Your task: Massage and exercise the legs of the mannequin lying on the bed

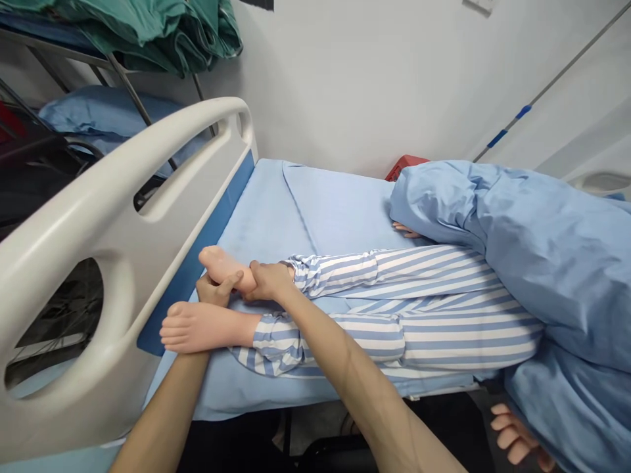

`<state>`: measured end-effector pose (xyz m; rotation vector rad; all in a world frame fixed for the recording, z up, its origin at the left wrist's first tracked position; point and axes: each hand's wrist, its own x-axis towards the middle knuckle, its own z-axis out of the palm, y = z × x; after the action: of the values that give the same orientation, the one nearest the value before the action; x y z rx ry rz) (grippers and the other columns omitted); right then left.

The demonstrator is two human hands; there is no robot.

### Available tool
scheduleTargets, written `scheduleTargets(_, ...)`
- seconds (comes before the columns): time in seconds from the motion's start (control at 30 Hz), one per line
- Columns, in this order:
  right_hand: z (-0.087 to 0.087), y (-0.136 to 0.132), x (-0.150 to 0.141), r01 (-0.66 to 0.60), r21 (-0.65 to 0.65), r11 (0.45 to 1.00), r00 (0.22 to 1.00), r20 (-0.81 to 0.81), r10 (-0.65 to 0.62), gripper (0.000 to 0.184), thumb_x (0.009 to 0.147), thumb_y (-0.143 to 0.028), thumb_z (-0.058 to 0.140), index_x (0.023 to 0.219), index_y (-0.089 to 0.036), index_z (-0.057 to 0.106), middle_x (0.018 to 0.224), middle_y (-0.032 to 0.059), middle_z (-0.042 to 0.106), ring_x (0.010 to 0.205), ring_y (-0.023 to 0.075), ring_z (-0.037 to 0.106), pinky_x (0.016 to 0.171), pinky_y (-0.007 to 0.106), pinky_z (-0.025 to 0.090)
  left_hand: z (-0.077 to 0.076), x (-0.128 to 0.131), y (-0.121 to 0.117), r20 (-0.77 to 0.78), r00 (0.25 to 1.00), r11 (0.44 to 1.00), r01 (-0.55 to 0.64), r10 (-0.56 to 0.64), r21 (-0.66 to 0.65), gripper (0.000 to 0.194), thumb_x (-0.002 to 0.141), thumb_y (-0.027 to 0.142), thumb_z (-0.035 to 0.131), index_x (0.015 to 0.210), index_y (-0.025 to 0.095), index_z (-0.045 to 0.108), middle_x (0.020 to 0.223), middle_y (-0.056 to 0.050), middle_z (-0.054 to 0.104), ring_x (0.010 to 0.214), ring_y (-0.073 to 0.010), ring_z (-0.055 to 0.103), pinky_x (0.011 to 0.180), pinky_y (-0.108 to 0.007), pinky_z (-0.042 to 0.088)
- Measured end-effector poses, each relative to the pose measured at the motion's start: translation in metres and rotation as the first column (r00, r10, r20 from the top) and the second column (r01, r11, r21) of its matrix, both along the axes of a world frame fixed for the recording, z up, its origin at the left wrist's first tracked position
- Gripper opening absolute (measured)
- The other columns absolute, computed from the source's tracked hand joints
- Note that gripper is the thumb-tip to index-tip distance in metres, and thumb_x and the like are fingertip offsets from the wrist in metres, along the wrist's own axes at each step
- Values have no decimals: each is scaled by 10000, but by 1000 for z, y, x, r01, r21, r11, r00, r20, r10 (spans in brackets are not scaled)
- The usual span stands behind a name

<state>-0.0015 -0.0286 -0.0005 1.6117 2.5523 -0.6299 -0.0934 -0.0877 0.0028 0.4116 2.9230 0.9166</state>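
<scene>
A life-size mannequin lies on a hospital bed in blue-and-white striped pyjama trousers (409, 332), with its upper body under a light blue blanket (552, 263). Its bare feet are crossed, one mannequin foot (219, 265) above the other (202, 327). My left hand (213, 290) comes in behind the lower foot, its fingers curled over the upper foot. My right hand (267, 280) grips the ankle of that same upper leg. Two mannequin hands (407, 230) (513, 433) stick out from under the blanket.
A white plastic bed rail (118, 197) runs along the near left of the light blue mattress (335, 210). Behind it stands a metal rack holding a green cloth (133, 26) and a blue pillow (98, 112). A red object (407, 165) sits at the wall.
</scene>
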Motion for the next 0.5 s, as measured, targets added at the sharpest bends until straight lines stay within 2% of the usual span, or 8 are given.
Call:
scheduleTargets(0.13, 0, -1, 1, 2, 8, 1000, 1000, -3, -2, 663, 690, -596, 699, 1173, -190, 497, 1176, 115, 690, 1035, 286, 669, 844, 387, 512, 4, 3, -2, 10, 1000, 999, 28, -28, 20, 507, 903, 75, 50, 1208, 120, 453, 1179, -181, 536, 1245, -343, 479, 1023, -571, 393)
scheduleTargets(0.23, 0, -1, 1, 7, 0, 1000, 1000, 10, -7, 660, 692, -599, 690, 1169, -191, 487, 1129, 108, 705, 1011, 281, 676, 819, 366, 508, 9, 6, -6, 26, 997, 997, 76, -77, 28, 397, 924, 143, 179, 1244, 146, 414, 1187, -176, 509, 1239, -361, 472, 1024, -603, 381)
scheduleTargets(0.37, -2, -1, 2, -12, 24, 1000, 1000, 13, 12, 654, 699, -602, 676, 1157, -179, 480, 1112, 115, 707, 996, 280, 676, 803, 348, 494, 15, 9, -11, 8, 998, 996, 65, -66, 60, 244, 926, 269, 312, 1109, 189, 451, 1065, -138, 520, 1180, -350, 511, 970, -581, 454)
scheduleTargets(0.43, -4, -1, 2, -22, 42, 999, 999, 26, 21, 662, 700, -603, 673, 1157, -168, 473, 1099, 113, 708, 985, 276, 677, 792, 340, 488, 16, 10, -12, 60, 980, 975, 183, -191, 124, 208, 900, 357, 400, 1038, 211, 454, 965, -104, 525, 1091, -326, 560, 864, -522, 531)
scheduleTargets(0.5, -5, -1, 2, -22, 51, 998, 999, 40, 20, 660, 708, -603, 670, 1155, -163, 468, 1074, 105, 712, 972, 262, 678, 783, 328, 482, 15, 10, -11, 142, 911, 914, 359, -387, 187, 254, 862, 414, 475, 1025, 220, 452, 906, -85, 534, 1011, -304, 591, 766, -465, 565)
